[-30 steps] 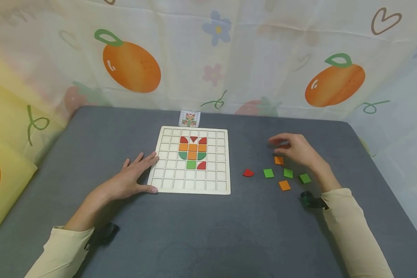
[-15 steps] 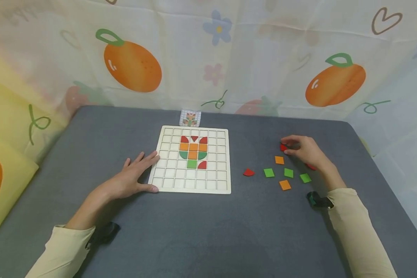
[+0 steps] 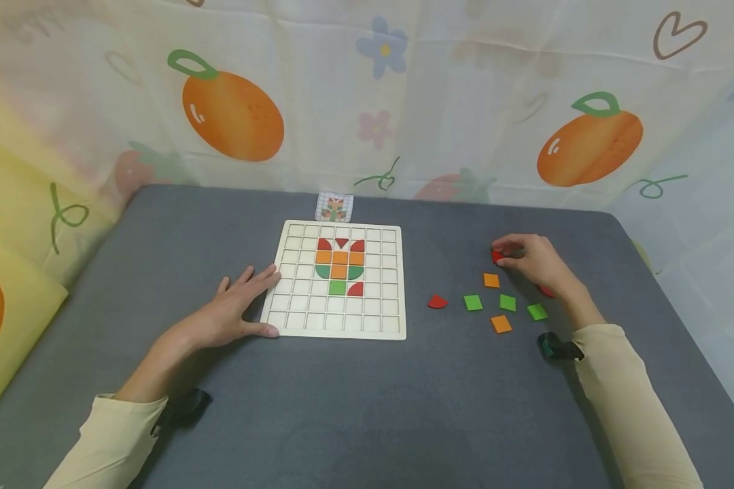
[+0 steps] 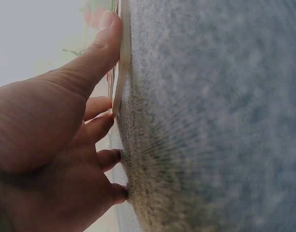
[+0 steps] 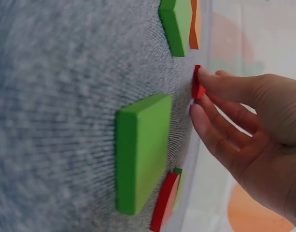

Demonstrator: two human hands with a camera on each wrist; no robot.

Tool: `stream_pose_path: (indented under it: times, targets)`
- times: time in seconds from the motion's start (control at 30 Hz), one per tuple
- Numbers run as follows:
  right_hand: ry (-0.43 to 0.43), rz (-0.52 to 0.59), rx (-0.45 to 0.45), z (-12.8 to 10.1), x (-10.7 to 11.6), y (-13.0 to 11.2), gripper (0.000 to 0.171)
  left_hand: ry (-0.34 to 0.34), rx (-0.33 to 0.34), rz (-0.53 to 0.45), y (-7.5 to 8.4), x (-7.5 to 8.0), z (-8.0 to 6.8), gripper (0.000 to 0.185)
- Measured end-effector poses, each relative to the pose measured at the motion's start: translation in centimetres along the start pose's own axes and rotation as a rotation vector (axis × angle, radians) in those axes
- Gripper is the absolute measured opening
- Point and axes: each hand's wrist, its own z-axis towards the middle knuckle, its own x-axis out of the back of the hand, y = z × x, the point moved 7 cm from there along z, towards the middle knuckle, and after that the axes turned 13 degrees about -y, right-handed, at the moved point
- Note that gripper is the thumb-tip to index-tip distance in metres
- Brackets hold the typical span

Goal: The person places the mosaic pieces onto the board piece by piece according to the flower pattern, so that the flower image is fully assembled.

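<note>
Thumb and fingers of the right hand (image 3: 533, 262) pinch a small red tile (image 3: 497, 257) at the right of the grey table (image 3: 367, 407), just beyond a flat orange square tile (image 3: 491, 280). The left hand (image 3: 237, 309), fingers spread, rests at the left edge of a pale wooden square grid board (image 3: 385, 318), thumb on its near corner. Red, orange and green tiles (image 3: 340, 258) sit in the board's cells; three green square tiles (image 3: 508, 303) lie loose near the right hand.
</note>
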Motion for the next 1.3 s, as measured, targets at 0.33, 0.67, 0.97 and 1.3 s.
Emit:
stream_pose_path:
  times: [0.33, 0.67, 0.97, 1.3]
  targets:
    - [0.048, -0.007, 0.041, -0.2, 0.2, -1.5, 0.028, -0.002, -0.012, 0.002, 0.2, 0.1, -0.2, 0.102]
    - [0.055, -0.017, 0.139, 0.5, -0.9, -4.3, 0.028, 0.002, -0.011, 0.006, 0.3, 0.1, -0.3, 0.101]
    - [0.033, 0.025, 0.204, 1.4, -2.1, -6.7, 0.027, 0.004, -0.004, -0.006, 0.2, 0.1, -0.4, 0.1]
    - [-0.004, 0.066, 0.252, 2.6, -3.1, -9.9, 0.028, 0.003, -0.011, -0.012, 0.2, 0.1, -0.4, 0.1]
